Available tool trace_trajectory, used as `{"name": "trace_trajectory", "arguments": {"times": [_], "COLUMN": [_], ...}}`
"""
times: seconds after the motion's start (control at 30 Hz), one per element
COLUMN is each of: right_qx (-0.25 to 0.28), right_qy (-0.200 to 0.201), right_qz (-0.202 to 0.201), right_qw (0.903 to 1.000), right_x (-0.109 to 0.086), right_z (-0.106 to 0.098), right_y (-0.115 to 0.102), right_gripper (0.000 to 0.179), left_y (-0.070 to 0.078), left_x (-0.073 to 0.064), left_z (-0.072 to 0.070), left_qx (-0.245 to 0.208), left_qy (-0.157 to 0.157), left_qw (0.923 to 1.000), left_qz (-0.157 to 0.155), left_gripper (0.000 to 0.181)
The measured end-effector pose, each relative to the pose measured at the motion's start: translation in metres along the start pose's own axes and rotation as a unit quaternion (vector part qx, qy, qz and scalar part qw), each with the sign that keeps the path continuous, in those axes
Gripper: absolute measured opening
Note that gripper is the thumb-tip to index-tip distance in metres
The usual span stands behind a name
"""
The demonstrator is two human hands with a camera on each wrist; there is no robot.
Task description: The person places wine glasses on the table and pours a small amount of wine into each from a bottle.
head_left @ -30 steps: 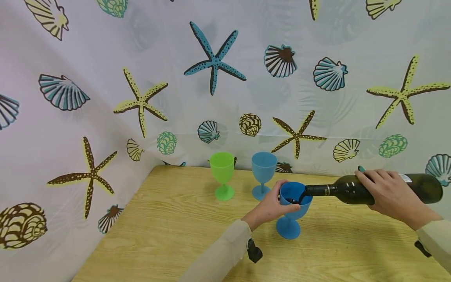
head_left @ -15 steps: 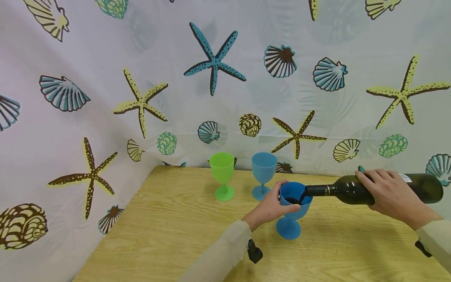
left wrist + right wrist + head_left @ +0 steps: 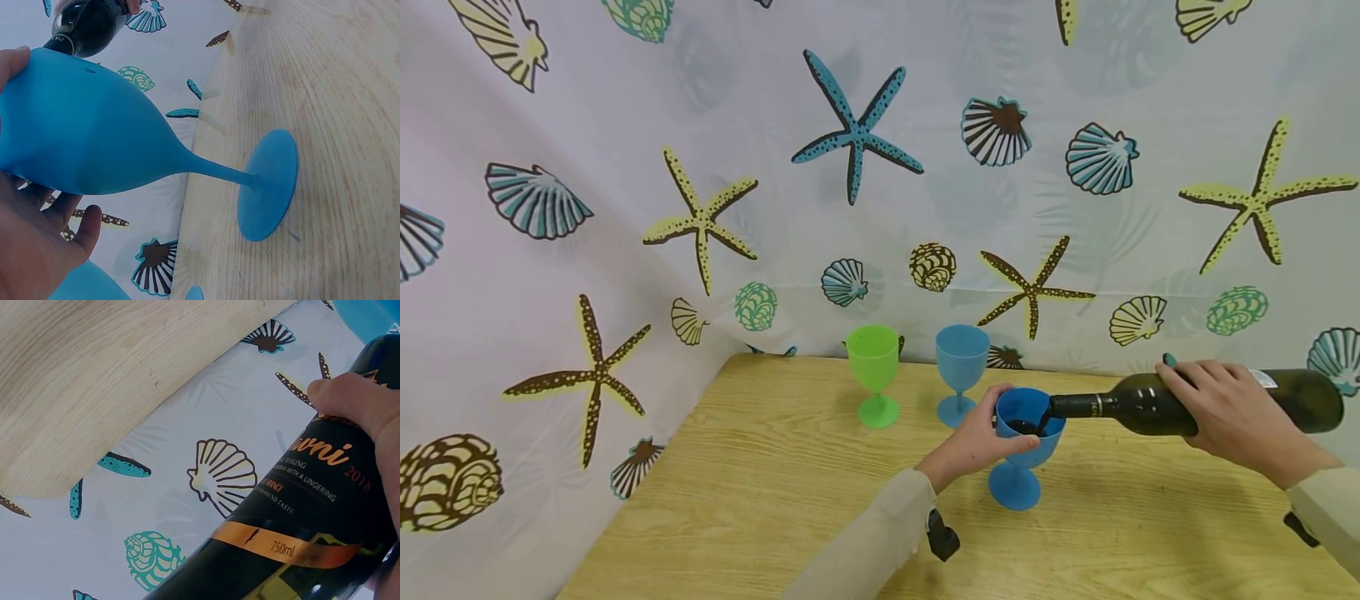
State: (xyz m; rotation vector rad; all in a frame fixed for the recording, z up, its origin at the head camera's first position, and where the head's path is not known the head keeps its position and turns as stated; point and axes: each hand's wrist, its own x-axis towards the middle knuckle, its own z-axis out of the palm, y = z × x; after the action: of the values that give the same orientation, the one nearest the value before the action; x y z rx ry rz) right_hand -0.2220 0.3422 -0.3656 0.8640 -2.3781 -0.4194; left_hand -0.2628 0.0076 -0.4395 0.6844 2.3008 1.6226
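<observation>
Left hand (image 3: 972, 442) is gripping deep-blue stemmed plastic-looking goblet (image 3: 1036, 457) by its bowl, fingers curved; goblet is standing on pale wood-grain tabletop (image 3: 775, 483). Right hand (image 3: 1236, 417) is wrapping round dark glass wine bottle (image 3: 1138, 404), tipped near-horizontal; dark liquid is running into goblet. Light-blue goblet (image 3: 962, 358) and lime-green goblet (image 3: 873, 360) are standing behind.

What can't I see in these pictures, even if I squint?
How deep the drink is: head and left wrist views, hidden by the wall of the held cup.
Inside bottom of the green cup: head view, hidden by its front wall.
Start of the name on the bottle: right wrist view, hidden by its curve.
Rest of the right sleeve: head view, cut off by the right edge.
</observation>
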Motion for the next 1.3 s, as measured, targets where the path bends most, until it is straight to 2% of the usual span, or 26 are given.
{"name": "trace_trajectory", "arguments": {"times": [0.33,0.7,1.1,1.3], "right_qx": [-0.007,-0.005,0.063,0.068], "right_qy": [-0.001,-0.001,0.022,0.027], "right_qz": [-0.006,-0.005,0.018,0.024], "right_qw": [1.0,1.0,0.9976,0.997], "right_x": [0.001,0.002,-0.004,-0.007], "right_z": [-0.002,-0.002,0.007,0.013], "right_y": [0.0,-0.001,-0.007,-0.009], "right_gripper": [0.11,0.11,0.104,0.103], "left_y": [0.0,-0.001,-0.002,-0.002], "left_x": [0.0,0.0,0.001,0.0], "left_z": [-0.001,0.0,-0.001,-0.001], "left_qx": [-0.001,0.003,0.005,0.003], "left_qy": [-0.001,0.003,-0.001,-0.003], "left_qw": [1.0,1.0,1.0,1.0], "left_qz": [0.005,-0.002,0.007,0.009], "left_gripper": [0.081,0.079,0.081,0.08]}}
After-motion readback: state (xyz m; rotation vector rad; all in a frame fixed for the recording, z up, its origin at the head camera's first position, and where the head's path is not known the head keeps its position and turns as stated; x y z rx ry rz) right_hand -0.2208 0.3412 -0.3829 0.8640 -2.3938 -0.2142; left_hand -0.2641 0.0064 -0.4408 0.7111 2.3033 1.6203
